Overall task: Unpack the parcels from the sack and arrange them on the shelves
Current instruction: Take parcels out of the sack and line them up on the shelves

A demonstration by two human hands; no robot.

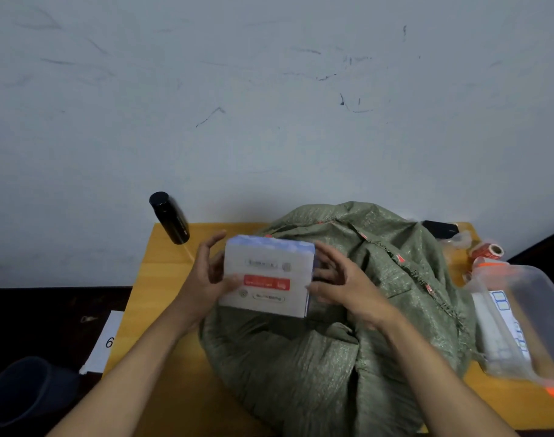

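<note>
A green woven sack (pixel 348 310) lies slumped on the yellow wooden table (pixel 162 279). Above its near-left part I hold a white parcel box (pixel 269 272) with a red label and a blue top edge. My left hand (pixel 206 275) grips the box's left side, thumb on the front face. My right hand (pixel 338 282) grips its right side, fingers curled round the edge. The box is tilted slightly and lifted clear of the sack.
A black cylindrical bottle (pixel 170 217) stands at the table's back left corner. A clear plastic tub (pixel 521 320) with labels sits at the right, orange sticker rolls (pixel 487 252) behind it. A paper sheet (pixel 107 342) marked 6 and a dark bin (pixel 23 392) lie left on the floor.
</note>
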